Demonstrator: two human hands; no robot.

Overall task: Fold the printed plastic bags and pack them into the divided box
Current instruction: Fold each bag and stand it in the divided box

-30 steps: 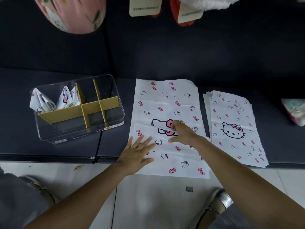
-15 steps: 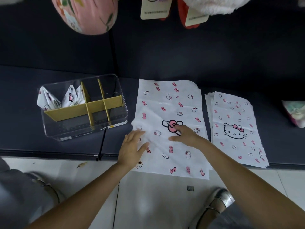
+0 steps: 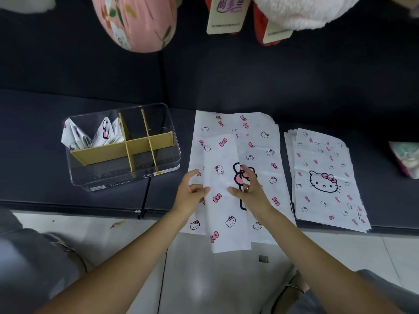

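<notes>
Centrally, near the front edge of the dark padded surface, lies a white plastic bag printed with pink bows and cat faces; its left portion is folded over into a long narrow flap whose lower end hangs past the front edge above the pale tiled floor. The left hand rests at the flap's left border, fingers loosely curled with the thumb and fingertips touching the plastic; whether they pinch it cannot be told. The right hand, bearing a ring, lies on the flap's right border over the large printed cat face, fingers spread and somewhat blurred. Toward the right end of the surface, just beside this bag, sits a stack of flat printed bags of the same pattern, also reaching the front edge. Toward the left end stands a clear rectangular plastic box with yellow dividers; folded printed bags stand upright in its rear-left compartment. Along the back edge appear a pink floral cushion, a cream hang tag with purple lettering and a white plush item.
</notes>
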